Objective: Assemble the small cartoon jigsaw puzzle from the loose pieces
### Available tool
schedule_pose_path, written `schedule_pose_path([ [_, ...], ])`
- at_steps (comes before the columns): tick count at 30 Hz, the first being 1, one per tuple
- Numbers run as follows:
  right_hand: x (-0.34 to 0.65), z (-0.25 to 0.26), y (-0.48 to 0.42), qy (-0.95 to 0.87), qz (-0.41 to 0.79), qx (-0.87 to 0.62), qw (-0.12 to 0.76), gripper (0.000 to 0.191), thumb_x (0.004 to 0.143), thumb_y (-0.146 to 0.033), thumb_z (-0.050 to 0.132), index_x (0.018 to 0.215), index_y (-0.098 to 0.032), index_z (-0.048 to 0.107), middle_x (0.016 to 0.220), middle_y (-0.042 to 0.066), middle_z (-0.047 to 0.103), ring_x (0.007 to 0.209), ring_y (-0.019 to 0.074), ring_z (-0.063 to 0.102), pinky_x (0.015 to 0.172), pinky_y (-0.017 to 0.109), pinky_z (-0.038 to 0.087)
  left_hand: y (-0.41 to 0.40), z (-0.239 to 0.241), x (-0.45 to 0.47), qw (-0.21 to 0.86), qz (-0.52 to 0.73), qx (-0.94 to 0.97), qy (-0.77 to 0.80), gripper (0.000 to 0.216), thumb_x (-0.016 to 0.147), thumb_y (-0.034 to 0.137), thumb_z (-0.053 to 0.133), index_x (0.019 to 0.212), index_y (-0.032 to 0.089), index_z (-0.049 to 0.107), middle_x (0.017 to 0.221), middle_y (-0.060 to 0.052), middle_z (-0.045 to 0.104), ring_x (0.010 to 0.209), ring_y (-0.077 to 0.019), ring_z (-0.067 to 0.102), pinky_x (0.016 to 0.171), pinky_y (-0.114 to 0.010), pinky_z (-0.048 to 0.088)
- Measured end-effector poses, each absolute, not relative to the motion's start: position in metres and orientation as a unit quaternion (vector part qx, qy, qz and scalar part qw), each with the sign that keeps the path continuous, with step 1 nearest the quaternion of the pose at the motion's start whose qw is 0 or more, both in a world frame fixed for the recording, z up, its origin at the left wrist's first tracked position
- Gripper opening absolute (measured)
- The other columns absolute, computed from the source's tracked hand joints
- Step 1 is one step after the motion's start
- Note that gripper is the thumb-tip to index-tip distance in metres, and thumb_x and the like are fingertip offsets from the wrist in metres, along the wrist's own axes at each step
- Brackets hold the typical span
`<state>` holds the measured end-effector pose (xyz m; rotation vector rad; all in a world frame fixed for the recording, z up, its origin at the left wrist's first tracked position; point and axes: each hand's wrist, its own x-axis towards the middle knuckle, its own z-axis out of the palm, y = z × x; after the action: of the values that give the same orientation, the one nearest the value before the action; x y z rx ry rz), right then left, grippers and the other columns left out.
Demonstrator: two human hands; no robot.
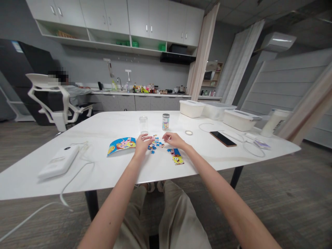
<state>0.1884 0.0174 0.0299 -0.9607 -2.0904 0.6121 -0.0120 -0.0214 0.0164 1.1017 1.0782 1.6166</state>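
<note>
A loose pile of small jigsaw pieces, mostly blue, lies on the white table between my hands. My left hand is at the left side of the pile, fingers a little bent and apart, with nothing visible in them. On the other side my right hand has its fingers curled together; whatever they may pinch is too small to make out. Below it rests a joined section of puzzle with a yellow cartoon face. A curved picture sheet in blue, pink and yellow stands left of my left hand.
Behind the pile stand a clear jar and a printed can. A ring-shaped lid, a phone, cables and storage boxes are to the right. A white device lies left. A person sits beyond the table.
</note>
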Motion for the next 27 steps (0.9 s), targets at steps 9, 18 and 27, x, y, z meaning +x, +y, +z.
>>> schedule_pose_path([
  [9,0.196,0.008,0.029,-0.778,0.294,-0.425,0.358,0.016,0.07,-0.006,0.065,0.083,-0.016,0.068,0.081,0.003,0.071,0.077,0.0155,0.067,0.078,0.031,0.053,-0.024,0.016,-0.005,0.527,0.598,0.442,0.411,0.056,0.053,0.02,0.086,0.102,0.015,0.058,0.092,-0.009,0.073,0.076,-0.0179,0.071,0.067,-0.027,0.052],
  [18,0.193,0.022,0.017,-0.799,0.25,-0.382,0.391,0.015,0.081,-0.021,0.06,0.085,-0.018,0.074,0.098,0.007,0.07,0.092,0.0177,0.063,0.078,0.029,0.049,-0.028,0.017,-0.006,0.554,0.574,0.458,0.392,0.054,0.053,0.021,0.087,0.1,0.014,0.062,0.092,-0.01,0.075,0.079,-0.0187,0.071,0.075,-0.031,0.055],
  [27,0.189,0.026,0.008,-0.764,0.383,-0.337,0.395,0.031,0.077,-0.045,0.067,0.081,-0.015,0.073,0.086,0.006,0.073,0.086,0.019,0.063,0.083,0.032,0.046,-0.03,0.02,-0.006,0.545,0.564,0.484,0.388,0.054,0.053,0.024,0.088,0.1,0.014,0.062,0.095,-0.011,0.075,0.083,-0.0195,0.071,0.081,-0.034,0.055],
])
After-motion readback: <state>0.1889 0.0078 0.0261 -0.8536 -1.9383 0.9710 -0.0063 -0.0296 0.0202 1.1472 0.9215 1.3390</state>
